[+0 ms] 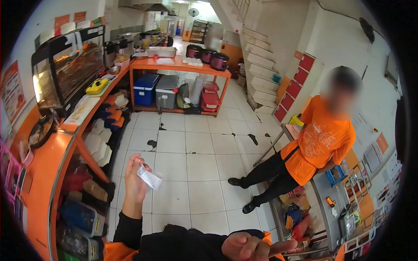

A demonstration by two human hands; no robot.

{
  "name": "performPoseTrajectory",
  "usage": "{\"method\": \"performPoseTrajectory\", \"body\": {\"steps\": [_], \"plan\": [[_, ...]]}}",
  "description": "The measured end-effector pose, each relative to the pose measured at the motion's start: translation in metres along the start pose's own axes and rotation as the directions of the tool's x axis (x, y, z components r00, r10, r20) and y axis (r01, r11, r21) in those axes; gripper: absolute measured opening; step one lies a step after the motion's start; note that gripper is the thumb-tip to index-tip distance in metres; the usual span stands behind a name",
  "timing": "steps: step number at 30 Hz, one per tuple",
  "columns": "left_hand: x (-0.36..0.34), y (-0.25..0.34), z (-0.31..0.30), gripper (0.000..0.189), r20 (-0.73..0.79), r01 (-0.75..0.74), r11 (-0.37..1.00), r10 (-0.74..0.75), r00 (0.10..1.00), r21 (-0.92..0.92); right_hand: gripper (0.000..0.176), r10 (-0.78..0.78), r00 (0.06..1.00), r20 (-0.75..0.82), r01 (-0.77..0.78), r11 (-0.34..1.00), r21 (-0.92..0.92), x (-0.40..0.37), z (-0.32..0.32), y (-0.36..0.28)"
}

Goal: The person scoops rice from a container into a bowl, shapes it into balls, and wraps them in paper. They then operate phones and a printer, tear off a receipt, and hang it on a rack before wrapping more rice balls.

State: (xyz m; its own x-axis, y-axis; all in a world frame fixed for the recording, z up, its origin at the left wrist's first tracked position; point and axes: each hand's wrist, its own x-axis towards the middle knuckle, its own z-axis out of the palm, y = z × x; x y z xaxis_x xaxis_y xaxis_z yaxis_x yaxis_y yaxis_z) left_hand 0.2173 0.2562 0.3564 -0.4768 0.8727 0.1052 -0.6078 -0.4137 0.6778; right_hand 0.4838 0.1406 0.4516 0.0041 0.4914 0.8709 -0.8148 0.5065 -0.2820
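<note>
My left hand [135,182] is raised in front of me, its fingers pinched on a small curled slip of white printed paper, like a receipt [150,178]. The print is too small to read. Low in the view, my right hand [250,246] is held before my chest with one finger stretched out to the right and the others partly bent. Nothing shows in it.
A person in an orange shirt [324,139] leans by a metal table [324,200] at right. An orange counter [48,174] with a glass food warmer [72,65] runs along the left. Rice cookers [219,61] stand on the orange table [174,65] ahead; stairs [261,65] rise behind.
</note>
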Motion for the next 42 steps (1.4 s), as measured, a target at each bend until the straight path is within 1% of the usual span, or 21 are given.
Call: {"method": "performPoseTrajectory", "body": {"steps": [3, 5, 8, 10, 12, 14, 15, 16, 18, 21, 24, 26, 27, 29, 31, 32, 33, 35, 37, 39, 42], "plan": [[0.045, -0.030, 0.001, 0.023, 0.046, 0.026, 1.000, -0.026, 0.999, 0.003, 0.059, -0.096, 0.995, 0.004, 0.096, 0.995, 0.013, 0.010, -0.041, 0.048], [0.074, -0.046, -0.004, 0.021, 0.018, 0.034, 0.999, -0.034, 0.999, -0.010, 0.061, -0.152, 0.987, 0.054, 0.148, 0.987, 0.064, 0.025, -0.069, 0.080], [0.120, -0.058, -0.012, 0.022, -0.062, 0.001, 1.000, -0.003, 0.998, -0.029, 0.058, -0.160, 0.986, 0.045, 0.160, 0.987, 0.002, 0.059, -0.098, 0.118], [0.149, -0.059, -0.018, 0.022, -0.120, -0.038, 0.999, 0.034, 0.992, -0.031, 0.061, -0.097, 0.994, 0.046, 0.090, 0.985, 0.146, 0.092, -0.115, 0.153], [0.179, -0.057, -0.021, 0.023, -0.165, -0.100, 0.995, 0.094, 0.982, -0.028, 0.073, -0.039, 0.998, 0.049, 0.024, 0.960, 0.280, 0.135, -0.129, 0.196], [0.200, -0.053, -0.025, 0.024, -0.225, -0.152, 0.988, 0.145, 0.963, -0.014, 0.078, 0.137, 0.988, 0.068, -0.152, 0.941, 0.304, 0.171, -0.158, 0.237], [0.208, -0.050, -0.030, 0.025, -0.262, -0.183, 0.983, 0.176, 0.949, -0.004, 0.075, 0.278, 0.957, 0.084, -0.290, 0.921, 0.261, 0.186, -0.179, 0.259], [0.215, -0.051, -0.039, 0.027, -0.289, -0.200, 0.980, 0.184, 0.940, -0.027, 0.075, 0.450, 0.893, 0.012, -0.429, 0.841, 0.329, 0.201, -0.189, 0.273], [0.225, -0.054, -0.052, 0.028, -0.344, -0.204, 0.979, 0.190, 0.920, -0.007, 0.074, 0.748, 0.659, -0.077, -0.642, 0.612, 0.462, 0.223, -0.208, 0.300], [0.247, -0.064, -0.070, 0.030, -0.409, -0.198, 0.980, 0.175, 0.896, -0.013, 0.071, 0.797, 0.600, -0.068, -0.623, 0.519, 0.585, 0.236, -0.231, 0.334], [0.283, -0.067, -0.076, 0.032, -0.452, -0.171, 0.985, 0.148, 0.880, -0.009, 0.065, 0.797, 0.602, -0.058, -0.559, 0.472, 0.682, 0.244, -0.245, 0.368], [0.313, -0.069, -0.085, 0.034, -0.437, -0.153, 0.988, 0.133, 0.889, -0.011, 0.056, 0.716, 0.688, -0.119, -0.629, 0.671, 0.393, 0.246, -0.255, 0.391], [0.337, -0.060, -0.087, 0.033, -0.425, -0.140, 0.990, 0.133, 0.895, 0.014, 0.052, 0.706, 0.700, -0.112, -0.667, 0.701, 0.251, 0.241, -0.257, 0.419], [0.391, -0.040, -0.068, 0.030, -0.330, -0.130, 0.992, 0.120, 0.936, -0.006, 0.039, 0.520, 0.851, 0.069, -0.508, 0.785, 0.355, 0.232, -0.268, 0.451], [0.435, -0.015, -0.056, 0.034, -0.268, -0.138, 0.990, 0.126, 0.955, -0.025, 0.033, 0.336, 0.932, 0.138, -0.362, 0.837, 0.410, 0.228, -0.258, 0.481], [0.457, -0.004, -0.061, 0.032, -0.144, -0.151, 0.988, 0.145, 0.979, -0.035, 0.033, 0.269, 0.953, 0.137, -0.301, 0.869, 0.392, 0.232, -0.247, 0.488], [0.475, 0.010, -0.054, 0.033, -0.129, -0.147, 0.989, 0.144, 0.981, -0.011, 0.033, 0.192, 0.972, 0.135, -0.229, 0.900, 0.370, 0.237, -0.236, 0.493], [0.506, 0.039, -0.033, 0.036, -0.084, -0.130, 0.991, 0.133, 0.988, 0.033, 0.036, 0.047, 0.987, 0.151, -0.099, 0.929, 0.356, 0.246, -0.217, 0.510], [0.536, 0.057, -0.032, 0.038, 0.010, -0.119, 0.993, 0.119, 0.993, 0.018, 0.045, -0.055, 0.978, 0.201, -0.036, 0.905, 0.424, 0.252, -0.201, 0.538], [0.564, 0.074, -0.033, 0.041, 0.089, -0.102, 0.995, 0.101, 0.991, 0.012, 0.049, -0.074, 0.962, 0.264, -0.061, 0.880, 0.470, 0.261, -0.189, 0.563], [0.597, 0.095, -0.037, 0.044, 0.169, -0.089, 0.996, 0.086, 0.982, 0.010, 0.042, 0.002, 0.939, 0.345, -0.161, 0.887, 0.433, 0.274, -0.177, 0.592]]}}
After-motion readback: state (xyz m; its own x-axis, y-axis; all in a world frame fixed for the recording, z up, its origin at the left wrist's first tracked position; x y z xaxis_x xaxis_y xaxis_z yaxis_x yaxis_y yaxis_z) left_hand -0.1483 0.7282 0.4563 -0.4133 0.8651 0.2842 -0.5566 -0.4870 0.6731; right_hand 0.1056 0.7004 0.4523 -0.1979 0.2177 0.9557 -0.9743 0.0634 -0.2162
